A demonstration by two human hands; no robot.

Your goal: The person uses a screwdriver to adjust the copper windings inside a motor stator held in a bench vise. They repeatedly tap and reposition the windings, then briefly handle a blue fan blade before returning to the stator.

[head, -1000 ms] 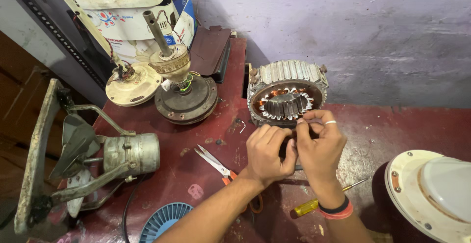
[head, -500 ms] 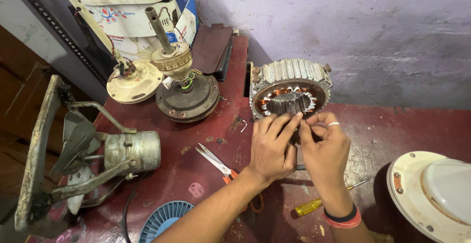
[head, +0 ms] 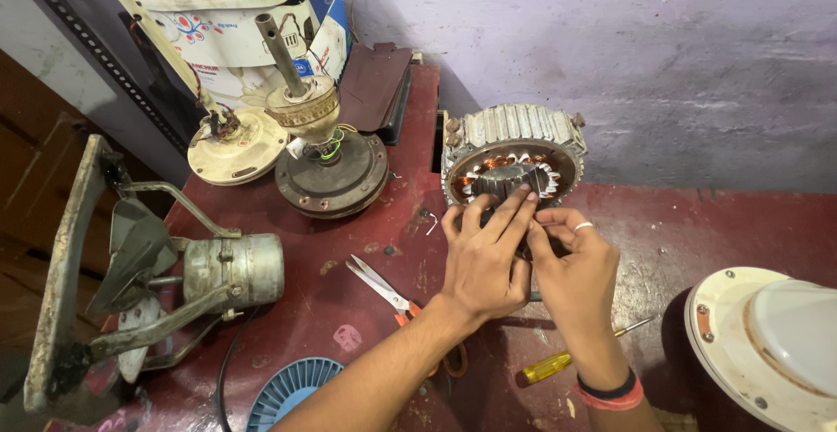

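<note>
Head view shows the motor stator (head: 513, 157) propped upright at the tabletop (head: 349, 301) rear. Left hand (head: 484, 258) and right hand (head: 571, 271) meet just below its opening, fingers pinched on something too small to identify. Winding work seems underway; steadier fingertip control comes next. Scissors (head: 384, 288) lie left of the stator.

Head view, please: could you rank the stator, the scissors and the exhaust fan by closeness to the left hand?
1. Stator: at the fingertips of the left hand, just beyond.
2. Scissors: on the table beside the wrist, to the left.
3. Exhaust fan: far left of the table.
</note>
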